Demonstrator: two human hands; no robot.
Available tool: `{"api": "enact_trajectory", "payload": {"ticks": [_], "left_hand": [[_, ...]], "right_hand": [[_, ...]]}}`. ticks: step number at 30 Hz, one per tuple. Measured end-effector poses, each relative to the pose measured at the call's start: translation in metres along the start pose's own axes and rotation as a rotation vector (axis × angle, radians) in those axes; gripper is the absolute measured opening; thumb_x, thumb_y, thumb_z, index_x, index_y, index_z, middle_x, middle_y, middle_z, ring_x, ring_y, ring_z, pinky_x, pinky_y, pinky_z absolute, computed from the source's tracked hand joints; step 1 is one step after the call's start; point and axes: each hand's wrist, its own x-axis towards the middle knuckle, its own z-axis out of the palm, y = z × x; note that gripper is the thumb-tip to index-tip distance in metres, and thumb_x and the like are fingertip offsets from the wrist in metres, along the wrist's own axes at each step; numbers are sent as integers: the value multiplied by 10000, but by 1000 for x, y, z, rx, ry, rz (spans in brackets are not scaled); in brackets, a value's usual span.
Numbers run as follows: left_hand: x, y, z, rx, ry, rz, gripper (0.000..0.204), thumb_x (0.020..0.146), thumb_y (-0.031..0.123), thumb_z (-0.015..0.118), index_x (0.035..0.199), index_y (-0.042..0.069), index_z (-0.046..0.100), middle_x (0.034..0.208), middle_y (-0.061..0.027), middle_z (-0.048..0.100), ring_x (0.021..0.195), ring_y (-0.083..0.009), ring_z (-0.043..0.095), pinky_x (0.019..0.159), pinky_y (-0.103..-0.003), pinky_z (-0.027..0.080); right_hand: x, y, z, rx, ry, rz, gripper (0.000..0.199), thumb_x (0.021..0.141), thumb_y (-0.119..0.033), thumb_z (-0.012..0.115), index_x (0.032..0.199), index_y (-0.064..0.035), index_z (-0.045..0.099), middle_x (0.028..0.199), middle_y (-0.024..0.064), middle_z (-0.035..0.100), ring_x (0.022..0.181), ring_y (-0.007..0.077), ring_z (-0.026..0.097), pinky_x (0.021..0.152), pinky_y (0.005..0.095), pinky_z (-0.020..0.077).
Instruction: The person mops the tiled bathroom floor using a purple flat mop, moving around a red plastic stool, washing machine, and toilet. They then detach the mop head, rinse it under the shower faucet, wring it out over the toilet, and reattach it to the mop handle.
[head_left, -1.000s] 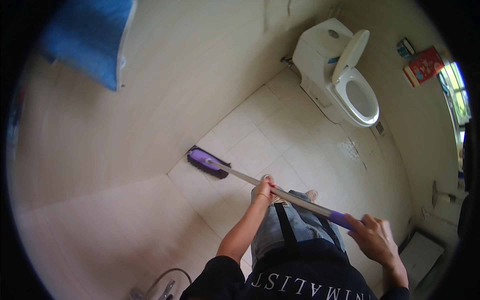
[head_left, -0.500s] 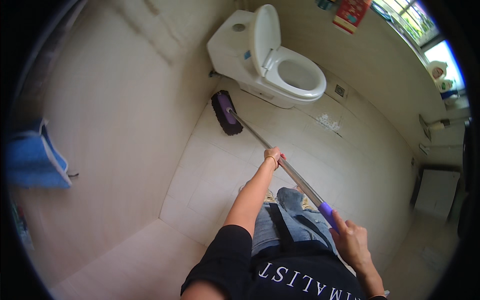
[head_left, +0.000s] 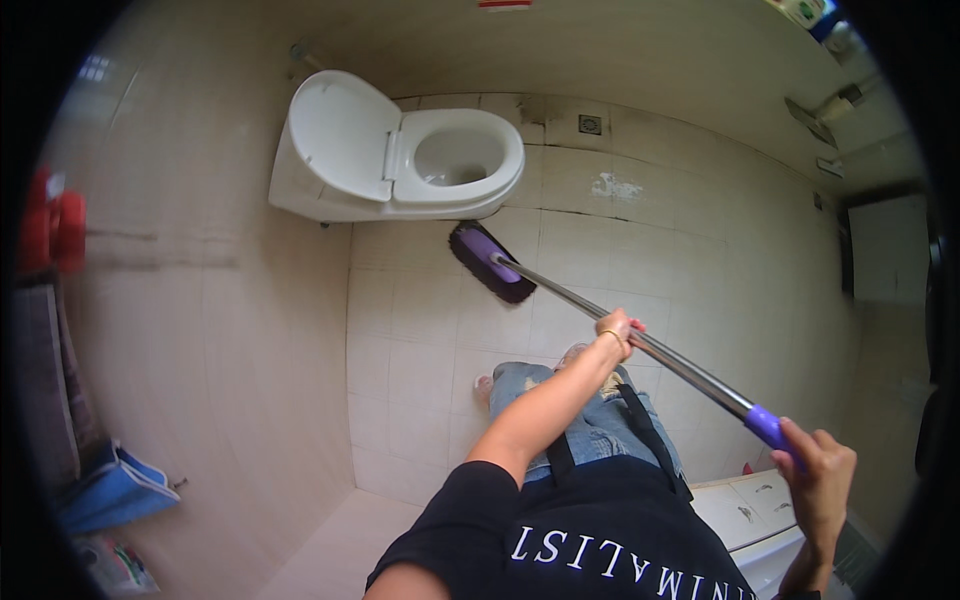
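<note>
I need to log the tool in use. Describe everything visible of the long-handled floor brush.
The long-handled floor brush with purple head and shiny metal pole slants from lower right up to upper left. Its dark-bristled oblong head rests on the pale tiled floor, just in front of the white toilet with raised lid. The pole looks like polished steel, ending in a purple grip. The left hand wraps the pole mid-length; the right hand holds the grip end.
</note>
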Motion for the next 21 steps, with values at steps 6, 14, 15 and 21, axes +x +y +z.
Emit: {"api": "enact_trajectory", "payload": {"ticks": [6,14,15,21], "left_hand": [[3,-16,98,89,-146,-180,86,724,68,374,639,69,385,491,-39,367,412,-170,405,395,-280,401],[81,83,183,-115,-269,-270,202,731,112,426,590,117,282,464,32,308,357,-55,309,319,-178,325],[86,92,188,-134,-286,-273,205,733,119,427,592,120,278,466,31,306,357,-54,309,317,-178,324],[31,73,221,-122,-272,-462,243,704,164,442,559,142,249,452,26,294,373,-78,313,343,-207,308]], "right_hand": [[26,38,-17,-112,219,-12,334,693,-329,611,860,-40,622,528,102,433,440,208,459,386,293,329],[125,19,3,-86,177,-94,312,712,-258,612,903,-11,594,616,124,472,502,230,478,413,317,357],[132,20,6,-48,179,-97,311,713,-259,612,902,-12,593,621,123,477,494,230,475,410,317,355],[120,43,-37,50,313,126,153,719,-96,594,830,9,585,676,152,539,555,252,519,478,318,391]]}}
